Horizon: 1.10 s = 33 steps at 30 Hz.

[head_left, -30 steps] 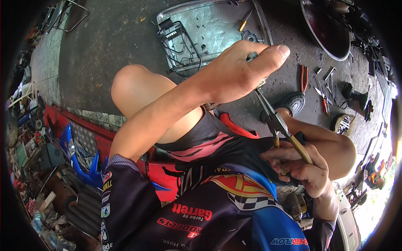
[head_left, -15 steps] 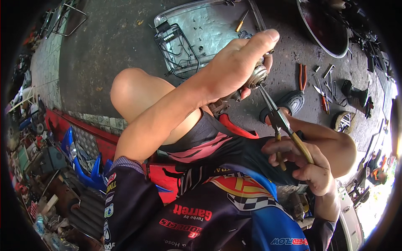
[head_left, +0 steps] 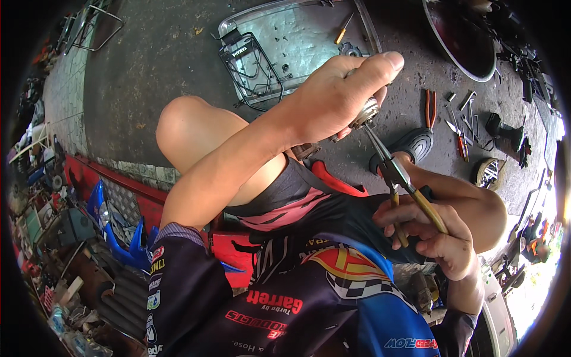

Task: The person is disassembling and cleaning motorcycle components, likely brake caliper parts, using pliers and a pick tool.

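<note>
My left hand [head_left: 333, 89] is wrapped around a greasy metal part with a round, stepped end [head_left: 367, 112]. Most of that part is hidden by the palm, so its kind cannot be told. Long-nose pliers [head_left: 395, 171] with yellowish handles sit in my right hand [head_left: 446, 241], fingers around the grips and the handles spread apart. The slim jaws point up and left. Their tips meet the round end of the metal part, though whether they grip anything there is too small to see.
Beyond my left hand lies a shiny shallow tray [head_left: 297, 44] with small parts, a yellow-handled screwdriver [head_left: 339, 37] and a black wire rack [head_left: 262, 80] at its edge. Orange-handled pliers [head_left: 430, 107] and several tools lie right, below a large round basin [head_left: 493, 59].
My left hand has turned slightly and shifted a little right with the metal part, whose lower portion shows less. The pliers stay at its end, almost unmoved.
</note>
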{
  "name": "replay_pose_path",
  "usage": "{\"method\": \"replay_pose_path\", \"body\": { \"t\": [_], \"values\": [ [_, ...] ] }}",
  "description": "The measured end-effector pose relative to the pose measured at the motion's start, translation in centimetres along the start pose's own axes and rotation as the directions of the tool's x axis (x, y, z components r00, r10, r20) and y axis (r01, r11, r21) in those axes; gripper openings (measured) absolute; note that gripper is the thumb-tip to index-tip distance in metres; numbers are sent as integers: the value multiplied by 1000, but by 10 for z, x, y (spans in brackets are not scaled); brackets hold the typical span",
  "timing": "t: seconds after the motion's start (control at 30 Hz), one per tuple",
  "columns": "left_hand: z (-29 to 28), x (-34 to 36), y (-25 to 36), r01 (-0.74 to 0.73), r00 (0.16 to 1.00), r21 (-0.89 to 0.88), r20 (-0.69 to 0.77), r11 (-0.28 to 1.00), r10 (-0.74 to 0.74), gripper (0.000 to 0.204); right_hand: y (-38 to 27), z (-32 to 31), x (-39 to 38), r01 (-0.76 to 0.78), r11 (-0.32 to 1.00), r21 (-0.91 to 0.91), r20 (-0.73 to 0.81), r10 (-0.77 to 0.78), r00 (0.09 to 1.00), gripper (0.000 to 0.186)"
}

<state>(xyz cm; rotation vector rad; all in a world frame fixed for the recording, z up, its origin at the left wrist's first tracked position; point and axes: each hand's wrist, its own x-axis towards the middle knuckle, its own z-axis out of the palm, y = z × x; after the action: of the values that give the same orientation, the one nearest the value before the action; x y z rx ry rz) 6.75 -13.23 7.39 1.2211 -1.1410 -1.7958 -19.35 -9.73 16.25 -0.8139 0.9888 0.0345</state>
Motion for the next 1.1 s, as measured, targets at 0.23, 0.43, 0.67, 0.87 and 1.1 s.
{"method": "replay_pose_path", "body": {
  "t": [0.23,0.43,0.67,0.87,1.1],
  "values": [
    [4,-1,0,-67,997,53,-46,996,69,59,2,-3,5,47,995,-84,41,-43,998,69],
    [1,-2,0,-60,997,83,-50,995,65,65,3,3,8,61,995,-82,-12,-62,998,60],
    [1,-4,2,-11,998,39,-55,999,14,60,1,3,10,71,988,-140,-14,-73,997,58],
    [2,-3,1,-5,999,39,-54,999,7,60,4,2,12,101,980,-173,18,-100,995,55],
    [2,-1,0,-28,999,40,-43,999,29,60,3,2,9,-2,991,-137,-28,-2,1000,54]
  ]
}}
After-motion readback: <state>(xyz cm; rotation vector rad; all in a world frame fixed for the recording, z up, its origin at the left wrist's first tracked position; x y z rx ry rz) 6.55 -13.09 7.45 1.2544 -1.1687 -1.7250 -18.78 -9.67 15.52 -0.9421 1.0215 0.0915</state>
